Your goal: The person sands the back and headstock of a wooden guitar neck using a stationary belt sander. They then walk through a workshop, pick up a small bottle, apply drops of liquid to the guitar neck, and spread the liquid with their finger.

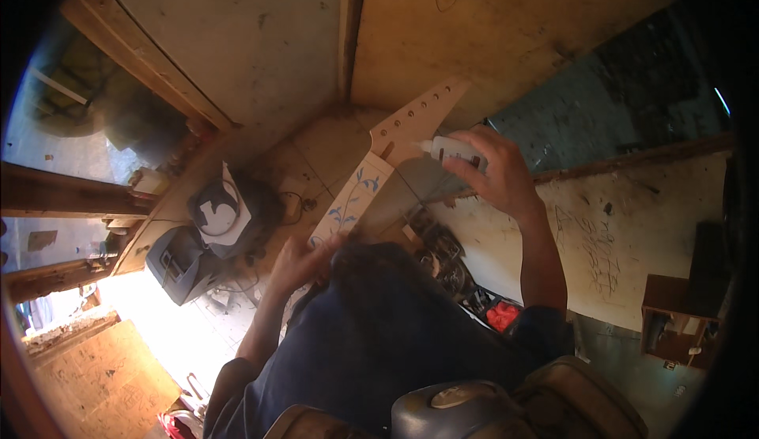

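A pale wooden guitar neck (353,199) slants up and away from my lap, its fretboard face decorated with blue leaf-and-vine shapes. Its pointed headstock (419,119) has a row of several tuner holes and a dark slot near the nut end. My left hand (302,263) grips the neck at its near end, close to my body. In my right hand (500,172) is a small white squeeze bottle (457,151), tilted sideways. The bottle's nozzle points left at the headstock, just beside the slot; I cannot tell whether it touches.
Left of the neck are a dark welding mask (180,263) and a round object with white sheet material (219,208). Marked board walls (506,35) stand ahead and to the right. A box of dark items with something red (502,315) lies to my right, near a small wooden shelf (672,320).
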{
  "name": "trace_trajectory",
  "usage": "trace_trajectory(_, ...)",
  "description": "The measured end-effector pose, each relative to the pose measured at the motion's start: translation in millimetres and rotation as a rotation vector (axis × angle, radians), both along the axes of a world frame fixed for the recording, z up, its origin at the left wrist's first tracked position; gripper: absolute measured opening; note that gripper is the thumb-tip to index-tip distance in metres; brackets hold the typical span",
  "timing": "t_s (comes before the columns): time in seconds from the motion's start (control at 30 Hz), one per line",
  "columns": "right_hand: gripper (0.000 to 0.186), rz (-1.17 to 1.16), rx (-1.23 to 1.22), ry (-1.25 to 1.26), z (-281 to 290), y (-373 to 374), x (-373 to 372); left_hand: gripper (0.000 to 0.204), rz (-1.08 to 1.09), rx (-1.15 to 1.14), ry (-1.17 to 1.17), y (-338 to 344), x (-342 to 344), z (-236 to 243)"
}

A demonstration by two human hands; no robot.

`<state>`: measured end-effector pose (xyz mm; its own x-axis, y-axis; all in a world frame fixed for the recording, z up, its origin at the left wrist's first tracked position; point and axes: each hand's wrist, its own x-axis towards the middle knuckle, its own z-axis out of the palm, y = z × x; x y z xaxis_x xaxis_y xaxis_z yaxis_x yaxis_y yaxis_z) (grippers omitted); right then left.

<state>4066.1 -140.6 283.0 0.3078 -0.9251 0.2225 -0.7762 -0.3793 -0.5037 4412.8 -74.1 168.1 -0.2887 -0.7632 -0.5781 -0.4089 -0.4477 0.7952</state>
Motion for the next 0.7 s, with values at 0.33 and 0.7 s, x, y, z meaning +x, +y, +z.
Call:
trace_trajectory(0.33, 0.036, -0.022, 0.022, 0.051, 5, 3, 10, 0.071, -0.01, 0.0, 0.098, -4, 7, 5)
trace_trajectory(0.7, 0.036, -0.043, 0.049, 0.072, 12, 3, 24, 0.07, -0.025, 0.003, 0.13, -9, 19, 6)
